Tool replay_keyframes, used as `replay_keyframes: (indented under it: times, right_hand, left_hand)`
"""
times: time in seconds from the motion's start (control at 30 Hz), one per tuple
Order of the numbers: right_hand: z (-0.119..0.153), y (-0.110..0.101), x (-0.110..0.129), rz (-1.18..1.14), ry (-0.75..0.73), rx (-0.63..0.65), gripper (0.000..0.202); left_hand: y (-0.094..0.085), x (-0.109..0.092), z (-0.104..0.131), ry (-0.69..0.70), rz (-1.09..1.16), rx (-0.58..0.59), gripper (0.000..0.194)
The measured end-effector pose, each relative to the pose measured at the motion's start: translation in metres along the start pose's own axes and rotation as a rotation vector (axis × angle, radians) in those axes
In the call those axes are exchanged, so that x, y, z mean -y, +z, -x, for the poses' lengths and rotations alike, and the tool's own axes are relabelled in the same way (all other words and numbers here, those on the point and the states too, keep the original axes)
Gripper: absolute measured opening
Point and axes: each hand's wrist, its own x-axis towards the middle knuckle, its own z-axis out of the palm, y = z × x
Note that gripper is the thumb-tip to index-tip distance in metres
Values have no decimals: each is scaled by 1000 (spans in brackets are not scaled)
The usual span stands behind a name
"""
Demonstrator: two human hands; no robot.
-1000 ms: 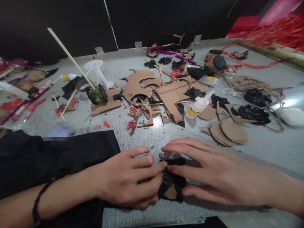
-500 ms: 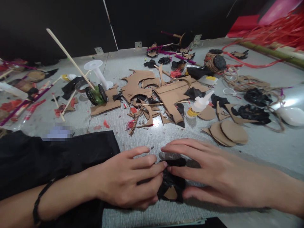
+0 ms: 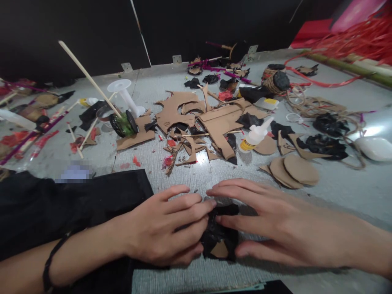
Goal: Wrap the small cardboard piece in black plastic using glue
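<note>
A crumpled black sheet piece point(image 3: 225, 228) lies on the grey table, with a small patch of bare brown cardboard point(image 3: 219, 249) showing near its lower edge. My left hand point(image 3: 171, 226) rests against its left side, fingers bent and close together, the fingertips touching the black surface. From the right, my right hand point(image 3: 272, 220) reaches over with fingers spread, a fingertip on the black piece and the thumb beside its right edge. The underside of the piece is hidden.
Cardboard scraps point(image 3: 219, 126) cover the middle. A glue bottle point(image 3: 255, 136) stands before cardboard discs point(image 3: 301, 169). Black fabric point(image 3: 113, 196) lies left, below a green-and-black wheel-like piece point(image 3: 124, 123) with a stick. Twine point(image 3: 321, 104) and red strips point(image 3: 358, 38) are at the right.
My left fingers have shifted slightly on the black piece, the extended one moving a little up. My right hand keeps nearly the same pose. The view has shifted slightly.
</note>
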Motion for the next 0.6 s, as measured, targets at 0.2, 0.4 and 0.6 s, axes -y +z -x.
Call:
replay_keyframes:
  times: [0.2, 0.4, 0.6]
  right_hand:
    - [1, 1, 0, 23, -1, -6, 38]
    - [-1, -1, 0, 31, -5, -2, 38]
    - [-1, 0, -1, 25, -10, -15, 38]
  left_hand:
    - [-1, 1, -3, -24, 28, 14, 38]
    - [-2, 2, -4, -21, 49, 83, 51]
    - [1, 5, -2, -16, 100, 117, 54]
